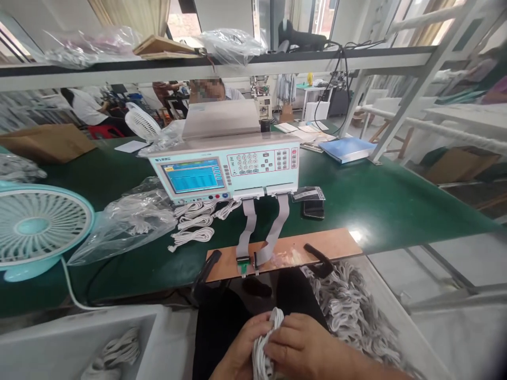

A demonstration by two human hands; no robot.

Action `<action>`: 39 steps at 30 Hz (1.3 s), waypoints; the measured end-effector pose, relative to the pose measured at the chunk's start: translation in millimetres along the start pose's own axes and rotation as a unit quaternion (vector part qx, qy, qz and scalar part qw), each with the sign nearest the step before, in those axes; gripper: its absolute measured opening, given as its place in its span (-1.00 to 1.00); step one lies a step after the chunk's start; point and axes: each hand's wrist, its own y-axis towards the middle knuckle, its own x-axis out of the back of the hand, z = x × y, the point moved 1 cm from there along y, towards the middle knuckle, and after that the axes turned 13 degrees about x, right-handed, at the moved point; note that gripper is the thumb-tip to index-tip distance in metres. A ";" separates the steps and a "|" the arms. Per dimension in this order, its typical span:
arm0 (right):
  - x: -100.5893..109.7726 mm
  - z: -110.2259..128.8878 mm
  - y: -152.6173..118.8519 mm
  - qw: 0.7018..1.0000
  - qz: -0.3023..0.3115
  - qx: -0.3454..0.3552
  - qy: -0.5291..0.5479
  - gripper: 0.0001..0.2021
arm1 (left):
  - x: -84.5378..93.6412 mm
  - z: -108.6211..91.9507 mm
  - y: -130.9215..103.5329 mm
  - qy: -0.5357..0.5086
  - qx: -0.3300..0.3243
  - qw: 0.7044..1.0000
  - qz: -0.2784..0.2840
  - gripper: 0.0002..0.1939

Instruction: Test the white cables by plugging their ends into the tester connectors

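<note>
Low in the view, over my lap, a coiled white cable bundle [261, 354] is held between both hands. My left hand [244, 345] wraps round its left side, and the fingers of my right hand [295, 343] press on it from the right. Beyond them a wooden board [293, 256] lies along the table's front edge, held by black clamps. Two grey ribbon cables [273, 232] run from a tester with a lit screen [257, 169] down to small connectors [243, 265] on the board. Several white cable coils [196, 235] lie before the tester.
A turquoise fan [34, 227] stands at the left beside a plastic bag [127, 227]. A white bin [154, 338] with coils is lower left; a heap of cables [352, 309] is at the right. A blue folder [348, 150] lies further back. A person sits behind the tester.
</note>
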 end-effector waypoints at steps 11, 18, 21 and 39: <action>-26.4 -21.5 -8.2 0.964 -0.150 -0.161 0.149 -0.92 | 17.1 -26.3 -6.4 0.255 -0.268 0.910 -0.188 -0.71; -44.1 -43.6 -9.4 0.936 -0.189 -0.254 0.151 -0.92 | 14.7 -36.5 -17.0 0.267 -0.179 0.943 -0.089 -0.72; -44.0 -51.2 -3.0 0.926 -0.202 -0.276 0.158 -0.91 | 12.2 -36.6 -10.5 0.299 -0.214 0.924 -0.100 -0.75; -64.8 -65.0 18.8 0.804 -0.316 -0.368 0.344 -0.72 | 10.3 -52.8 -6.7 0.308 -0.309 0.892 -0.121 -0.67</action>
